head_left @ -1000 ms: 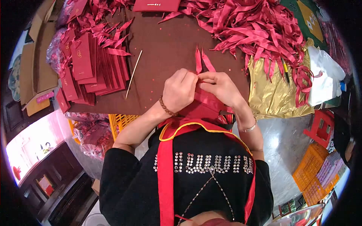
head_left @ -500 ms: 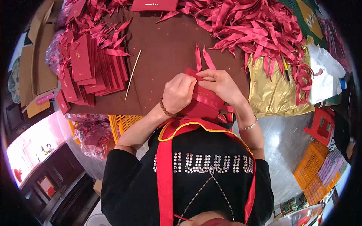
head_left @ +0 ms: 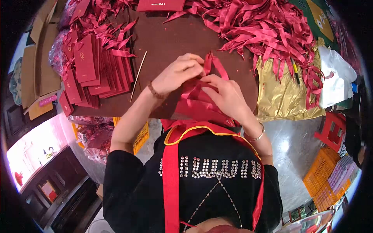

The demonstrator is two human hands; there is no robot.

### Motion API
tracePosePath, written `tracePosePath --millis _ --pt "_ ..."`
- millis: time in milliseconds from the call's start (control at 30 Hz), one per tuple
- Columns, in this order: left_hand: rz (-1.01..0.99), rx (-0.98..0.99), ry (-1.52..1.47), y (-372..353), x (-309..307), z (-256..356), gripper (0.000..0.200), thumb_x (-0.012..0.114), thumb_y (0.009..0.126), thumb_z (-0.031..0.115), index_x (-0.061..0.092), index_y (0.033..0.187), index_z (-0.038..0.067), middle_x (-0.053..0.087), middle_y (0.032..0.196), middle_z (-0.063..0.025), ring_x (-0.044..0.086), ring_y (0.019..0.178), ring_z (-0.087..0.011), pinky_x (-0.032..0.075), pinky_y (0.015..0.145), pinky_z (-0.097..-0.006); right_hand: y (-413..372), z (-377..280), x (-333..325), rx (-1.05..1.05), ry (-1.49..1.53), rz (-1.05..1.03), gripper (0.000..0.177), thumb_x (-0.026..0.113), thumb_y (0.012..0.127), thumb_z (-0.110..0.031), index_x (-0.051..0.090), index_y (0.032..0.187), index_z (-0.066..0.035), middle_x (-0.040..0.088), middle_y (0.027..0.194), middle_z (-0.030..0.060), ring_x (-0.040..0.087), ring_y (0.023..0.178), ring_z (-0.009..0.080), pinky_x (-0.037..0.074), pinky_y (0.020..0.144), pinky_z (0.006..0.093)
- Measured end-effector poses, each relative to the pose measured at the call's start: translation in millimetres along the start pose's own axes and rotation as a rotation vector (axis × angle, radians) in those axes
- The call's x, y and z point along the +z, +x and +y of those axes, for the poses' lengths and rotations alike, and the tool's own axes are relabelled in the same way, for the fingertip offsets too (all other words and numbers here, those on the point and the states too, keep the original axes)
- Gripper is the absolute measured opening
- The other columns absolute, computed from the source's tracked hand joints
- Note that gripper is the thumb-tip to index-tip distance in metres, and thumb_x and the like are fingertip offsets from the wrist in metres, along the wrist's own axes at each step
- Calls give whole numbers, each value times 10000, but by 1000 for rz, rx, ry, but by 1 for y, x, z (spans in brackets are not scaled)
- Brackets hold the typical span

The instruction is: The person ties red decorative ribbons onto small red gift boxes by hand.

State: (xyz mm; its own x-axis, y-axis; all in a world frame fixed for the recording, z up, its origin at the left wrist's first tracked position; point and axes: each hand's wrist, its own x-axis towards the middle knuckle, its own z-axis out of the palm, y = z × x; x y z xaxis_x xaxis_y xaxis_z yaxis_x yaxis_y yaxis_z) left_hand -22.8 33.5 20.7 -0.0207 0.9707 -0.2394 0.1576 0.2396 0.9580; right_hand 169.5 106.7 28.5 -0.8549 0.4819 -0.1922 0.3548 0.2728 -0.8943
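The head view showed a red ribbon (head_left: 221, 69) near the middle of the counter's (head_left: 167, 42) near edge, pinched by the left hand (head_left: 182, 70) and right hand (head_left: 225, 95) over red card (head_left: 194, 101). Flat, untwisted strands probably helped; the ribbon pile (head_left: 264, 33) lay toward the far right corner.
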Motion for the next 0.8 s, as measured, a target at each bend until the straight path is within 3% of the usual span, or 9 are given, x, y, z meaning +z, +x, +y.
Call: tracePosePath --millis 67,133,200,267,400,433,567,633,800 --pt "-53 -24 28 9 -7 -2 265 580 841 294 665 926 57 551 1149 -114 457 1133 -266 391 925 -397 -1 -5 1 -33 -81 116 190 606 837 -106 555 1005 -34 668 823 160 654 749 313 494 633 361" --pt "-252 -39 495 17 -11 5 201 550 878 213 654 947 55 508 1247 -119 416 1188 -272 330 997 -369 0 -2 3 -53 -91 142 158 600 841 -106 526 964 -43 670 788 144 638 723 340 486 608 389" --pt "-323 -41 551 28 -17 15 235 535 867 258 663 969 89 483 1298 -142 374 1233 -316 302 1018 -400 -1 1 4 -86 -81 146 159 607 835 -103 529 960 -43 668 781 145 640 716 330 486 609 387" --pt "-636 -201 859 41 -19 47 291 519 849 312 663 953 82 490 1296 -131 378 1238 -317 304 1008 -427 -1 -2 4 -78 -115 117 158 608 833 -102 530 957 -42 669 781 141 642 715 326 487 609 384" --pt "-820 -84 929 53 -17 41 287 515 778 277 672 918 81 559 1113 -93 437 1161 -274 349 908 -469 -3 -9 -1 -78 -55 57 154 616 823 -81 545 951 -34 668 801 139 657 742 300 499 630 353" --pt "-808 -106 839 53 -16 44 273 531 744 220 665 913 53 552 1011 -112 484 1055 -268 371 875 -421 -4 -10 -3 -77 -54 55 154 616 823 -81 545 951 -34 668 801 139 657 742 300 499 630 353" --pt "-950 -86 452 61 -17 13 247 555 722 168 642 886 6 556 953 -110 503 971 -241 384 858 -355 -8 -8 -7 -48 48 11 179 618 822 -62 565 986 -15 670 840 135 679 804 249 508 672 314" --pt "-830 -135 324 54 -14 10 221 579 700 140 610 834 -33 554 896 -85 508 886 -205 388 835 -321 -7 -6 -8 -69 54 -1 198 618 821 -55 573 1009 -10 671 851 131 683 819 230 509 685 302" --pt "-693 -233 208 47 -11 7 171 584 748 137 606 806 -22 537 911 -59 499 892 -151 386 828 -300 0 -9 -18 8 107 -146 223 613 829 -73 614 1040 -4 681 867 122 679 795 188 508 696 279"
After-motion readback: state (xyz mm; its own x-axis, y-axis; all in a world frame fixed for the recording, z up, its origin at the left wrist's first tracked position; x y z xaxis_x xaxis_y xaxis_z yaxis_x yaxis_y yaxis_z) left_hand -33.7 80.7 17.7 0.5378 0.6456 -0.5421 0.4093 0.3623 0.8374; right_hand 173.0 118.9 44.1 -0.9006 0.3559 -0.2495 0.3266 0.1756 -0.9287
